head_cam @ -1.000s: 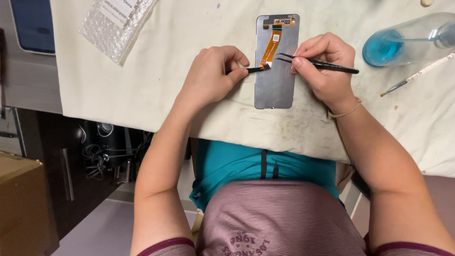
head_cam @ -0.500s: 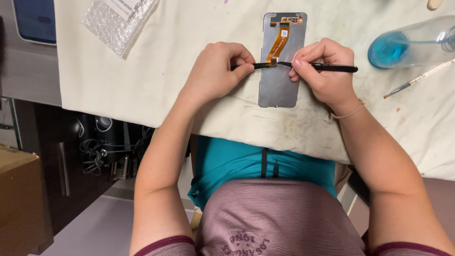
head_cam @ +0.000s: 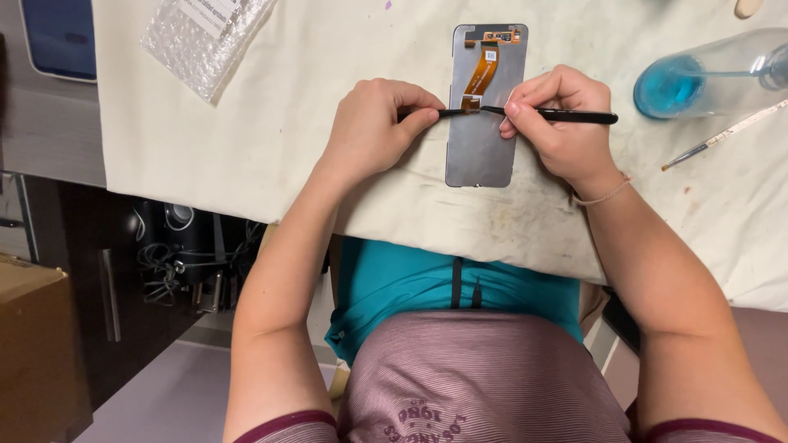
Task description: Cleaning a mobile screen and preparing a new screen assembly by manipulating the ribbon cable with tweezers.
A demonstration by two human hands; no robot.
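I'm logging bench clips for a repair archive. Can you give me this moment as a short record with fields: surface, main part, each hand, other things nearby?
surface: cream cloth over a table
main part: grey phone screen panel, back side up, orange flex cable on it
left hand: left hand pinches a thin black tool, tip at the cable's lower end
right hand: right hand holds a black stick tool like a pen, tip at the same spot
nearby: bubble-wrap bag; clear bottle with blue liquid; thin brush
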